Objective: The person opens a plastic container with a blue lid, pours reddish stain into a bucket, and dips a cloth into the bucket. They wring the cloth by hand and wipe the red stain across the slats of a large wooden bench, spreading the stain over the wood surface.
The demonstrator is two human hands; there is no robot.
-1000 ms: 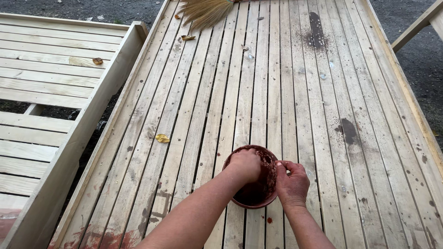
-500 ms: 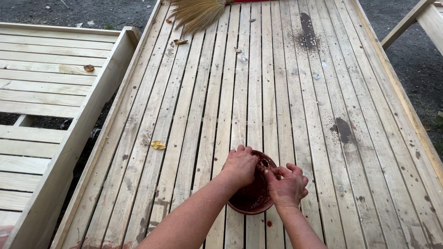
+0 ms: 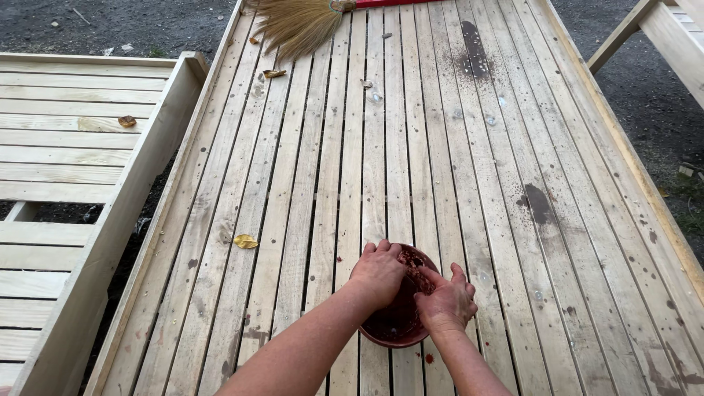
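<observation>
We look down on a long slatted wooden platform (image 3: 440, 147) with raised side rails; most of its boards lie bare ahead of us. A straw broom (image 3: 297, 22) rests at the far end. Near the close edge sits a dark red bowl (image 3: 396, 326). Our left hand (image 3: 378, 273) cups its rim, fingers curled; our right hand (image 3: 446, 301) presses inside, fingers together. A yellow leaf (image 3: 246, 240) lies well left.

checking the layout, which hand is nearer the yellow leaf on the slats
Left. The left hand is over the bowl's left rim, closer to the yellow leaf; the right hand is farther right.
</observation>
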